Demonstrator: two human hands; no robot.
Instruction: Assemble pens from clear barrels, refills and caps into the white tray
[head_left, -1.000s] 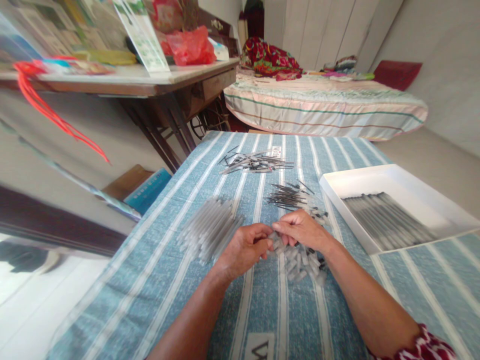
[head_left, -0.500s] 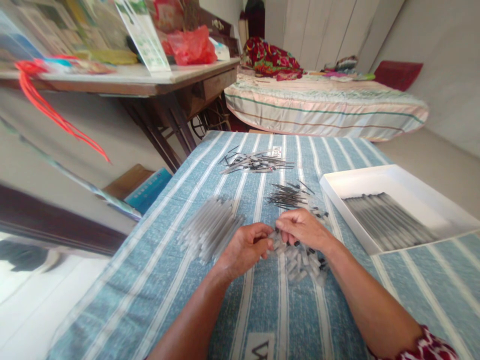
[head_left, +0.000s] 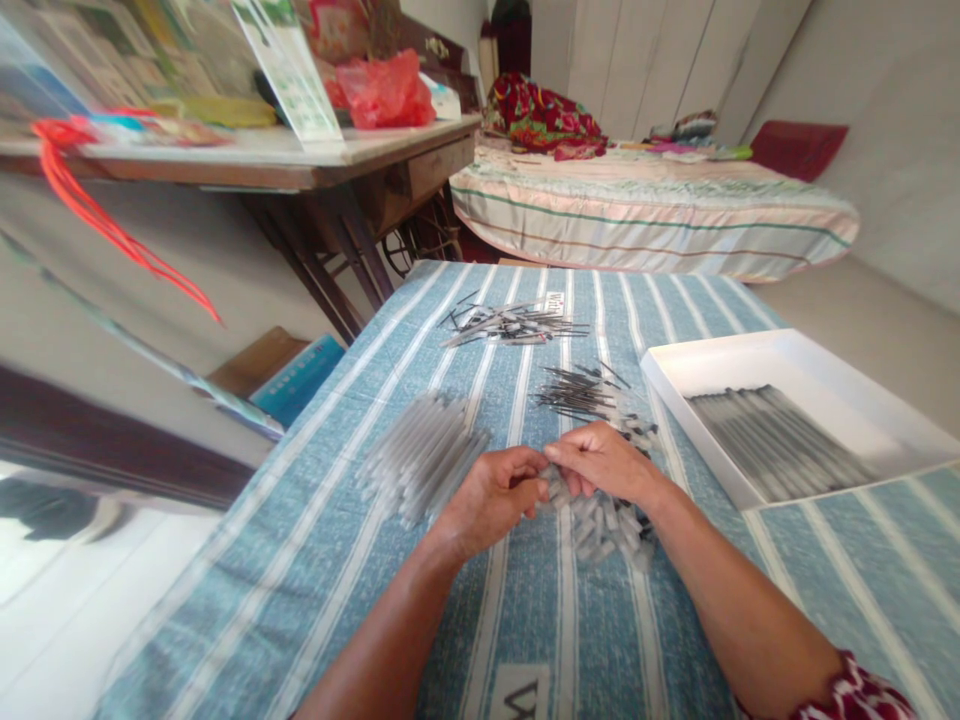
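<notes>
My left hand [head_left: 495, 497] and my right hand [head_left: 606, 460] meet at the fingertips over the striped cloth. Both are closed in a pinch, and what they hold is too small and covered to make out. Under and beside my right hand lies a heap of short translucent pen caps [head_left: 606, 532], some with dark ends. To the left of my left hand is a stack of grey translucent pen barrels [head_left: 421, 455]. Dark thin pen refills [head_left: 576, 392] lie just beyond my right hand. Farther off is a loose pile of mixed thin sticks [head_left: 517, 323].
A white open box [head_left: 832, 370] at the right holds a row of dark-filled pens [head_left: 776, 440]. A wooden sewing table [head_left: 300, 175] stands at the left, with red strings [head_left: 120, 225] hanging from it. A bed [head_left: 645, 210] lies beyond the striped tablecloth [head_left: 300, 560].
My right hand has shifted slightly left, its fingertips now against those of my left hand. The small dark bit that showed between them is covered. My left hand has barely moved.
</notes>
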